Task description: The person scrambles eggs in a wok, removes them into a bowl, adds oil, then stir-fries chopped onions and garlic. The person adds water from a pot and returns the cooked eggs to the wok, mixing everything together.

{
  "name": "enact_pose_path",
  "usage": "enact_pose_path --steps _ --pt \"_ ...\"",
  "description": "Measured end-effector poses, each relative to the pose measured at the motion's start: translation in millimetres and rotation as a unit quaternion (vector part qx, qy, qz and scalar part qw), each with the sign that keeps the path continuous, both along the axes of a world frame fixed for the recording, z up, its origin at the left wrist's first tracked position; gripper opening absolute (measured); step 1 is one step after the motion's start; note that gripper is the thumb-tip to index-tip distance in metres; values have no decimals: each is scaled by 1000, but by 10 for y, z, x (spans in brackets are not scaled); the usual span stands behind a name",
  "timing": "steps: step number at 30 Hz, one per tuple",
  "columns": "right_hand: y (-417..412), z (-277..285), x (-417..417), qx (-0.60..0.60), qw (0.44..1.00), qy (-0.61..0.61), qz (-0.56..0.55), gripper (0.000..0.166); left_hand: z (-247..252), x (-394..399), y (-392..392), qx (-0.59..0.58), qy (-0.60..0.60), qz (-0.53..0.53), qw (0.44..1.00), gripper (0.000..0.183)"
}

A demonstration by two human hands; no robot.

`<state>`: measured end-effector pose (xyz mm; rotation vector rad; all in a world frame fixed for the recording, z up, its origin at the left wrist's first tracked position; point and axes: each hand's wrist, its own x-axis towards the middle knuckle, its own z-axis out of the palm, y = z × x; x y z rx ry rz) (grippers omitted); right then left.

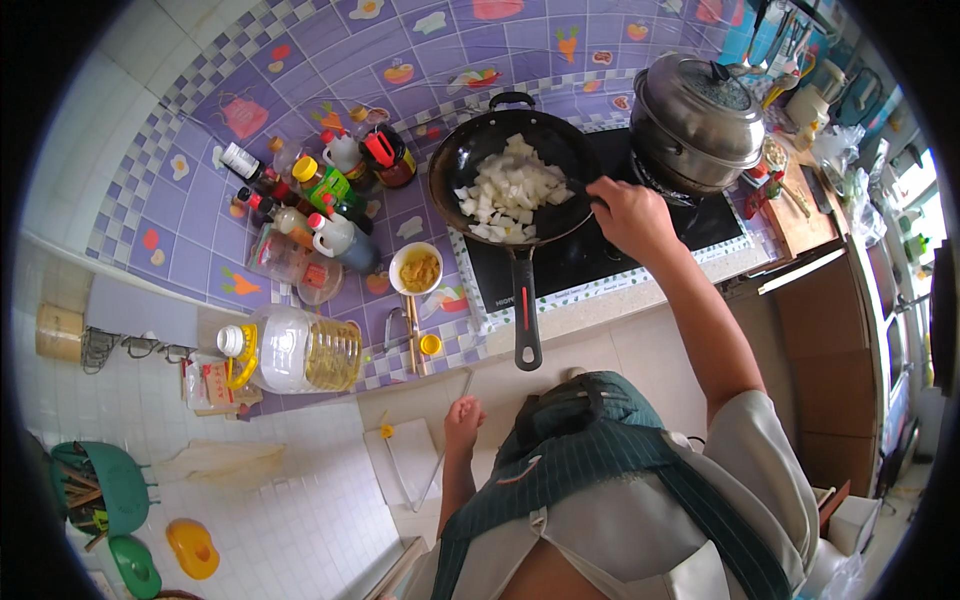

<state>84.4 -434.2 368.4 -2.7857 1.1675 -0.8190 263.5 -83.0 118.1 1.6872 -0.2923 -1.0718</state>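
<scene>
White diced pieces of food (504, 189) lie heaped in a black wok (465, 161) on the cooktop (555, 276). My right hand (634, 217), at the wok's right rim, is closed around the dark handle of a utensil, whose far end reaches in among the pieces; its shape there is hard to make out. The wok's long handle (526, 315) points towards me with no hand on it. My left hand (464, 416) hangs below the counter's edge, its fingers curled, and nothing shows in it.
A lidded steel pot (697, 124) stands right of the wok. Sauce bottles (322, 184), a bowl of yellowish food (418, 271), chopsticks (413, 330) and a large oil jug (289, 350) are on the left. A knife (816, 189) lies on a cutting board (799, 225) at right.
</scene>
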Motion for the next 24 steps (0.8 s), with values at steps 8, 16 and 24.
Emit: enact_pose_path --steps 8,16,24 --pt "-440 -771 397 -15 997 73 -32 11 -12 90 -34 -9 -27 -56 998 27" --pt "259 350 -263 -58 985 127 99 14 -5 57 56 -7 0 -19 1000 27" --pt "127 -48 -110 -41 983 177 5 13 -17 79 -45 -6 7 -61 998 28"
